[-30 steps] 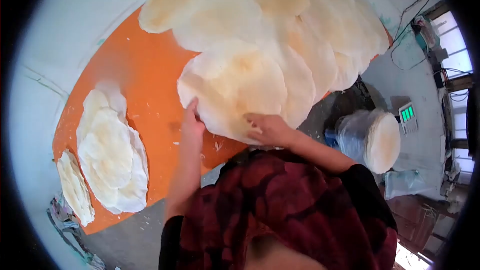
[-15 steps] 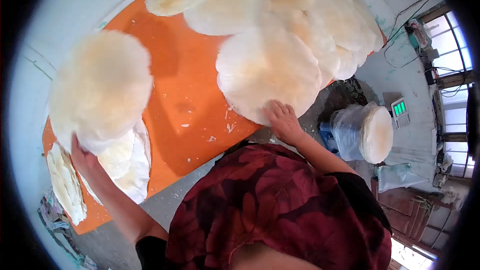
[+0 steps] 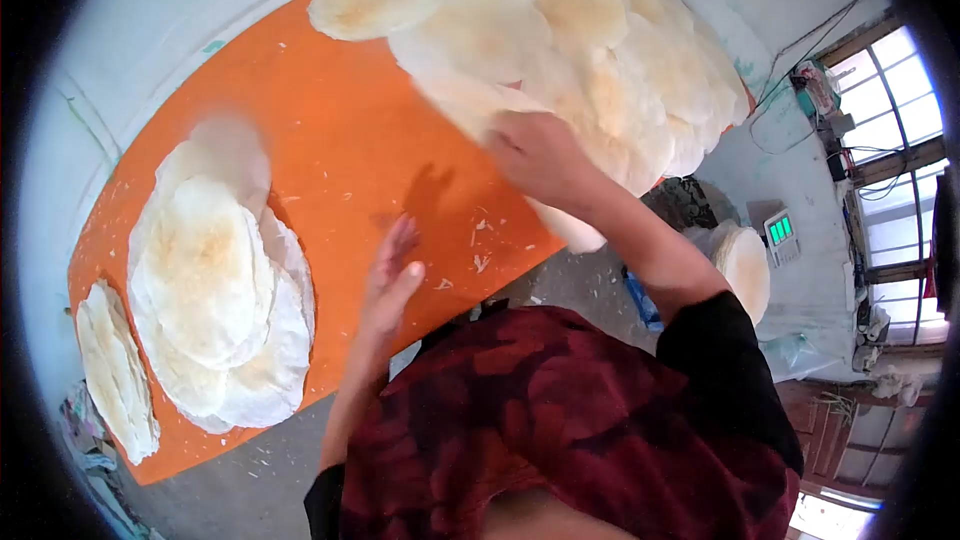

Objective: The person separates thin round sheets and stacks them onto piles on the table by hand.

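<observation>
Many thin round flatbread-like sheets point(image 3: 480, 30) overlap across the far and right side of an orange table point(image 3: 350, 140). My right hand point(image 3: 535, 155) is over the near edge of these sheets, its fingers curled together; what they pinch, if anything, is hidden. My left hand point(image 3: 390, 275) hovers over the orange surface near the table's front edge, fingers apart, holding nothing. On the left of the table lies a pile of sheets point(image 3: 205, 275), and beside it at the far left is a narrower stack point(image 3: 115, 370).
A round stack in clear plastic point(image 3: 743, 273) stands at the right, beside a scale display point(image 3: 780, 230) lit green. A clear bag point(image 3: 795, 355) lies below it. White crumbs are scattered on the table. Windows point(image 3: 890, 80) and cables line the right wall.
The sheet my left hand carried now lies on the left pile, and that hand has come back empty to the middle. My right hand has moved up and left over the sheets.
</observation>
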The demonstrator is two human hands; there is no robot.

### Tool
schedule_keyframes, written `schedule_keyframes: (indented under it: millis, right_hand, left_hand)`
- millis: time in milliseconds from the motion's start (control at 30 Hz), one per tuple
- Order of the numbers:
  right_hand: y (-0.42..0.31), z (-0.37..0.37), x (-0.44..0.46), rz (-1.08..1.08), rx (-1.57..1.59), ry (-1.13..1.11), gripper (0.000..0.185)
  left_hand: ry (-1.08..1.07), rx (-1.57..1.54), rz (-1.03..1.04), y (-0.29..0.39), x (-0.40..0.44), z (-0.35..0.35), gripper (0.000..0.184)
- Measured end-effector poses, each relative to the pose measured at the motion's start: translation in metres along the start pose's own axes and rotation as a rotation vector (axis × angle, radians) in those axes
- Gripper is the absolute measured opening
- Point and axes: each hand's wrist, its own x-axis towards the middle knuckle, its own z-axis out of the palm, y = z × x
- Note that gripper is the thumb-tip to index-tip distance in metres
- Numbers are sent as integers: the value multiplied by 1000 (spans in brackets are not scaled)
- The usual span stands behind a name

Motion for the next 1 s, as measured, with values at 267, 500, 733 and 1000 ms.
schedule_keyframes:
  millis: [267,500,733,1000]
  right_hand:
    - [-29,69,11,121,632,-410,49]
    - [-16,88,-52,23,538,-649,73]
    - [-12,89,-47,90,674,-648,64]
    - [-10,113,-57,21,323,-434,37]
  left_hand:
    - [121,-805,-147,-6,-3,2,63]
    - [354,-650,-108,-5,-5,8,57]
    - [478,-479,-130,2,5,18,36]
    - [785,-374,-83,-26,8,30,26]
